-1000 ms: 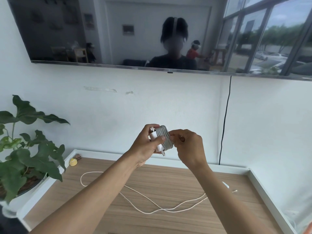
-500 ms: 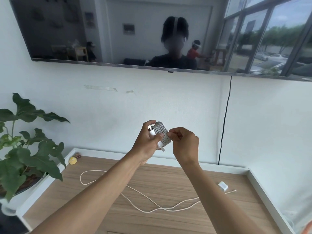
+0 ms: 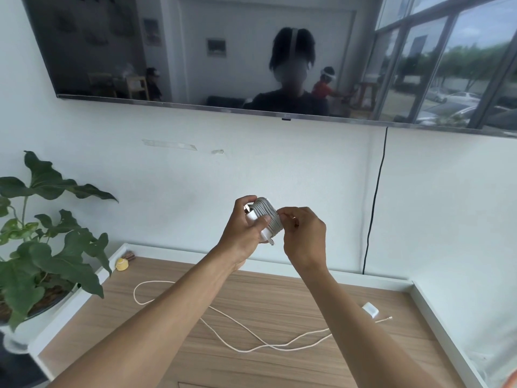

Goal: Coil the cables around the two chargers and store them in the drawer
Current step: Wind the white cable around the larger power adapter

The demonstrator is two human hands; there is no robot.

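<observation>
left hand [image 3: 242,230]: grips wrapped charger [image 3: 263,221], held above desk [image 3: 279,303]
right hand [image 3: 300,233]: pinching cable end at coil
second charger [image 3: 369,309]: on desk, cable [image 3: 251,331] loose

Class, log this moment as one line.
left hand: holds charger | right hand: pinches coiled cable | second charger, loose cable: lying on desk

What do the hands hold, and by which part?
The left hand grips the white charger by its body; the right hand pinches the coiled cable at the coil's right edge.
</observation>
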